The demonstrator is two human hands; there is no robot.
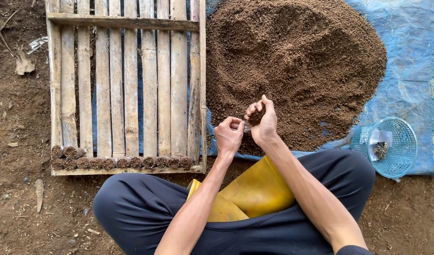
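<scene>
At the near edge of the blue tarpaulin (415, 61), your right hand (263, 123) is cupped with its fingers curled around a pinch of dark, crumbly soil, thumb pressed in over it. Your left hand (229, 134) sits just beside it, fingers bent into a loose fist around a small clear plastic sleeve (246, 126) that is barely visible between the two hands; how full it is cannot be told. Both hands hover over the foot of the broad, grainy brown soil heap (297, 61) piled on the tarpaulin. To your left lies a rough bamboo slat frame (127, 85), and along its near edge runs a row of filled soil tubes (117, 162), round and dark. By your right knee a light blue plastic mesh basket (394, 146) lies tipped on its side at the tarpaulin's near right corner.
</scene>
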